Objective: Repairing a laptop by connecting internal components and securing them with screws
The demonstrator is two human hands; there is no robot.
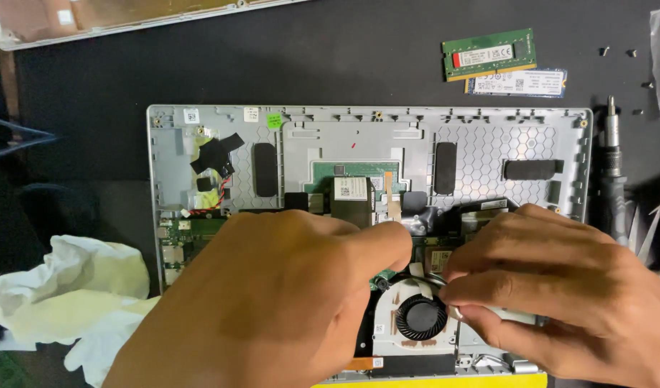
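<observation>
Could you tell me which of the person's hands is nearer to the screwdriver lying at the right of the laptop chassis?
Right. The right hand lies just beside the screwdriver, below and left of it; the left hand is farther left, across the chassis.

one opened laptop (488, 144), two memory modules (489, 54), one fan (420, 317), one screwdriver (615, 179)

Matt grey plastic chassis (488, 144), glossy black plastic fan (420, 317), crumpled white cloth (78, 287), smooth metal screwdriver (612, 129), matt black mat (308, 65).

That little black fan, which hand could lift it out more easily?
Probably the right hand: its fingertips already pinch at the fan housing's edge. The left hand rests over the board beside it.
</observation>
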